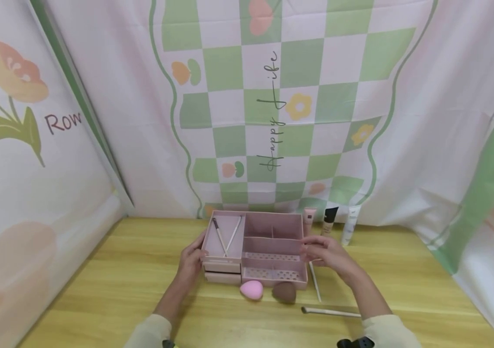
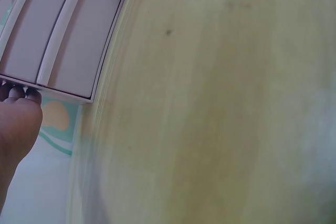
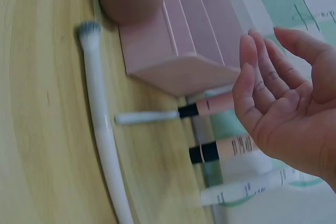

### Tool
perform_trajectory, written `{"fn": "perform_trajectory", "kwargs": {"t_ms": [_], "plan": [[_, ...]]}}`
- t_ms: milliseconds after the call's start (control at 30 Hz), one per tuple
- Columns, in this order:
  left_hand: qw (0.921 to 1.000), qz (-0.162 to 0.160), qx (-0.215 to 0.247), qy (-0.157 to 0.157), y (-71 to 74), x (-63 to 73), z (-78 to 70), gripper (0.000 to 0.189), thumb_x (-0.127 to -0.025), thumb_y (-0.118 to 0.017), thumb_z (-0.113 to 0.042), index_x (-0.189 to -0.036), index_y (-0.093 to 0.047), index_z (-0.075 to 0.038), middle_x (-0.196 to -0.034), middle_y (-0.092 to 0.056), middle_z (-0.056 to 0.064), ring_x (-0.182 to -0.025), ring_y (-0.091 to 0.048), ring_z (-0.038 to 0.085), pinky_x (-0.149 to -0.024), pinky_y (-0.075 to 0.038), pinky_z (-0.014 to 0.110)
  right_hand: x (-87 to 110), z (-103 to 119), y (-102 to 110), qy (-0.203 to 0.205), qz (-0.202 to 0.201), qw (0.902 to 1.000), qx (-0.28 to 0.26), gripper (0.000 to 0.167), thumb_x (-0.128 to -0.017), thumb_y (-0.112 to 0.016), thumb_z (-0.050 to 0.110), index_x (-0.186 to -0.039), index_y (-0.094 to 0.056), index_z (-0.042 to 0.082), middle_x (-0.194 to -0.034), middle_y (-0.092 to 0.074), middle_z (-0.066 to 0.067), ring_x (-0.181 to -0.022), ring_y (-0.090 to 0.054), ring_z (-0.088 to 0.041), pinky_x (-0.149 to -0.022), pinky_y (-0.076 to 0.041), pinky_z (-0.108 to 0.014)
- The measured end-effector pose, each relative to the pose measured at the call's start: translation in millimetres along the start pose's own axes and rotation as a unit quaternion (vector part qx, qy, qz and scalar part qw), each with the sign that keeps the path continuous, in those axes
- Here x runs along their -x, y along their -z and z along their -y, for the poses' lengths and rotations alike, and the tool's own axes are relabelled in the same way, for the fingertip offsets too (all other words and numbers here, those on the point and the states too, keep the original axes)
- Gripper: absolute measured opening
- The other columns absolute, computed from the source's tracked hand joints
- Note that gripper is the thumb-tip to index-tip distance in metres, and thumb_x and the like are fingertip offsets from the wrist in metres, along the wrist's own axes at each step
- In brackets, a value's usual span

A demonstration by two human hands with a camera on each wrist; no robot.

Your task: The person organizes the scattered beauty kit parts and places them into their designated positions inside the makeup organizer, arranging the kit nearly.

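A pink makeup organizer [image 1: 274, 238] stands on the table, with drawers at its left and divided compartments at its right. My left hand [image 1: 191, 258] holds its left side, thumb by the front corner; in the left wrist view the fingers bend against the wall beside the drawer fronts [image 2: 84, 40]. My right hand [image 1: 327, 253] is beside the right wall, and the right wrist view shows its fingers loosely curved around nothing. Two thin makeup brushes [image 1: 220, 237] lie crossed on the organizer's left top. A pink makeup sponge [image 1: 252, 290] and a brown sponge [image 1: 284, 292] sit at its front.
A pink tube [image 1: 310, 215], a black-capped foundation tube [image 1: 328, 222] and a white tube [image 1: 350, 225] stand at the back right by the curtain [image 1: 142, 145]. A slim white stick [image 1: 315, 282] and a thicker makeup brush [image 1: 331, 312] lie on the table at the right.
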State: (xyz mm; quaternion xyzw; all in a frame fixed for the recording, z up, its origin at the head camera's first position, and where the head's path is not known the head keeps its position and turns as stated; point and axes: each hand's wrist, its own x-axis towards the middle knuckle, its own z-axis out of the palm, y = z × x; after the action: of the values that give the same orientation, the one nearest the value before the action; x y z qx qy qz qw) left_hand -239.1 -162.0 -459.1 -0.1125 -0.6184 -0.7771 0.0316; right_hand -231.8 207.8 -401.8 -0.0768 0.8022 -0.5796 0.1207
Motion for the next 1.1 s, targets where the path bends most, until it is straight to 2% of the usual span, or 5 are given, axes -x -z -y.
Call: {"fn": "perform_trajectory", "kwargs": {"t_ms": [233,433,667,833,1100], "plan": [[1.0,-0.003,0.003,0.004,0.5,-0.1,0.7,0.072,-0.081,-0.041,0.007,-0.151,-0.025,0.015,-0.165,-0.018,0.028,-0.156,-0.013,0.044,-0.122,-0.025,0.029,2.2,-16.1,12.1,-0.013,-0.025,0.9995,0.013,0.048,-0.101,-0.054,0.017,-0.138,-0.049,-0.013,-0.121,-0.072,-0.021,-0.094,-0.072,-0.017,-0.095,-0.061,-0.042],[1.0,-0.005,0.004,0.003,0.1,-1.1,1.2,0.072,-0.08,-0.041,0.007,-0.15,-0.025,0.015,-0.165,-0.019,0.027,-0.156,-0.013,0.042,-0.123,-0.022,0.033,-0.4,-35.0,15.7,-0.027,-0.05,0.9982,0.022,0.046,-0.097,-0.056,0.009,-0.135,-0.05,-0.017,-0.121,-0.068,-0.031,-0.09,-0.073,-0.02,-0.09,-0.064,-0.041],[1.0,0.001,0.005,0.006,1.3,-0.3,0.8,0.071,-0.082,-0.041,0.007,-0.151,-0.025,0.014,-0.166,-0.018,0.026,-0.157,-0.012,0.042,-0.125,-0.019,0.037,-8.8,-51.3,13.0,-0.072,-0.073,0.9941,0.035,0.043,-0.093,-0.062,0.007,-0.128,-0.054,-0.017,-0.09,-0.074,-0.011,-0.074,-0.067,-0.013,-0.064,-0.06,-0.026],[0.9999,0.008,0.008,0.005,1.5,0.5,1.0,0.073,-0.081,-0.04,0.008,-0.152,-0.024,0.013,-0.166,-0.016,0.026,-0.157,-0.009,0.044,-0.126,-0.013,0.046,-13.0,-51.3,8.7,-0.087,-0.087,0.9899,0.07,0.039,-0.088,-0.066,0.004,-0.119,-0.06,-0.019,-0.082,-0.071,-0.011,-0.069,-0.064,-0.013,-0.059,-0.057,-0.024],[1.0,0.005,0.007,0.003,0.6,0.6,-0.5,0.073,-0.08,-0.041,0.008,-0.152,-0.025,0.013,-0.166,-0.016,0.026,-0.157,-0.01,0.044,-0.125,-0.014,0.044,-8.7,-45.0,0.8,-0.095,-0.086,0.982,0.139,0.021,-0.077,-0.073,0.003,-0.093,-0.071,-0.01,-0.071,-0.07,-0.01,-0.06,-0.061,-0.013,-0.056,-0.056,-0.024]]}}
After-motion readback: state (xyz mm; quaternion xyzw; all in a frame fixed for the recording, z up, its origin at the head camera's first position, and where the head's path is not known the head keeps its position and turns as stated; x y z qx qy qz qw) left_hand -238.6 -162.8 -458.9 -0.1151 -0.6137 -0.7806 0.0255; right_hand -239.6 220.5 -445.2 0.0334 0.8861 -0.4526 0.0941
